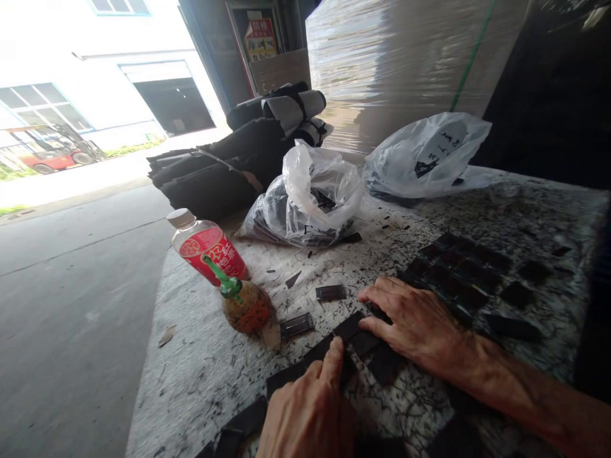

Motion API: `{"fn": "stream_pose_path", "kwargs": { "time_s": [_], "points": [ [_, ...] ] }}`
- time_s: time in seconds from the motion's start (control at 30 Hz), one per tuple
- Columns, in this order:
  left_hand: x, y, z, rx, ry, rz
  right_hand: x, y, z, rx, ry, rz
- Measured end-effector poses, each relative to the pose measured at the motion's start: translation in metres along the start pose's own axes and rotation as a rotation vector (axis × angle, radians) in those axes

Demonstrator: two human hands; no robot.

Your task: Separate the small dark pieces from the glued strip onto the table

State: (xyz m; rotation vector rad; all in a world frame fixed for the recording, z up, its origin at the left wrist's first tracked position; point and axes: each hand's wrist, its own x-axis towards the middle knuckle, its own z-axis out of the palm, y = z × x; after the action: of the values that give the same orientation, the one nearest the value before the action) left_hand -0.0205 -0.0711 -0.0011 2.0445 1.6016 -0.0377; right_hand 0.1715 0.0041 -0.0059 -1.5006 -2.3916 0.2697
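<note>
A row of flat black rectangular pieces (322, 351) runs diagonally across the fabric-covered table. My left hand (310, 404) is at the front, its index finger stretched out onto the row; the other fingers bend under and are partly hidden. To the right, my right hand (420, 321) has its thumb and fingers around a small dark piece (379, 312) at the row's upper end. Behind that hand, many black pieces (458, 267) lie side by side. Two small pieces with clear edges, one farther back (331, 292) and one nearer (296, 325), rest left of my hands.
A red-labelled bottle (210, 248) and a round dirty bottle with a green spout (245, 305) stand at left. Behind are two plastic bags, one open (305, 203), one lying (424, 159), black rolled sheets (229, 159) and a film-wrapped stack (382, 70). Dark scraps litter the table (186, 381).
</note>
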Motion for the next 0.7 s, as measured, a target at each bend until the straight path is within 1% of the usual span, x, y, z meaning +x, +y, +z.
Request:
{"fn": "stream_pose_path", "kwargs": {
  "time_s": [0.1, 0.17, 0.27, 0.37, 0.5, 0.6, 0.7],
  "points": [
    [-0.008, -0.004, -0.003, -0.016, 0.017, 0.027, -0.001, 0.000, 0.001, 0.001, -0.012, 0.010],
    [-0.010, -0.003, -0.006, 0.038, 0.017, 0.020, -0.002, -0.001, 0.001, 0.003, -0.013, 0.020],
    [-0.004, 0.007, -0.014, 0.222, -0.006, -0.009, -0.001, -0.003, 0.002, 0.014, -0.013, 0.028],
    [0.008, 0.016, -0.021, 0.320, -0.014, 0.019, 0.000, -0.004, 0.001, 0.039, -0.012, 0.033],
    [0.012, 0.014, -0.027, 0.363, -0.011, 0.043, 0.001, 0.001, -0.003, 0.104, -0.016, 0.069],
    [0.011, 0.010, -0.030, 0.351, -0.001, 0.065, 0.003, 0.007, -0.009, 0.178, -0.022, 0.140],
    [0.014, 0.013, -0.033, 0.327, 0.035, 0.108, 0.003, 0.013, -0.016, 0.253, -0.041, 0.200]
  ]
}}
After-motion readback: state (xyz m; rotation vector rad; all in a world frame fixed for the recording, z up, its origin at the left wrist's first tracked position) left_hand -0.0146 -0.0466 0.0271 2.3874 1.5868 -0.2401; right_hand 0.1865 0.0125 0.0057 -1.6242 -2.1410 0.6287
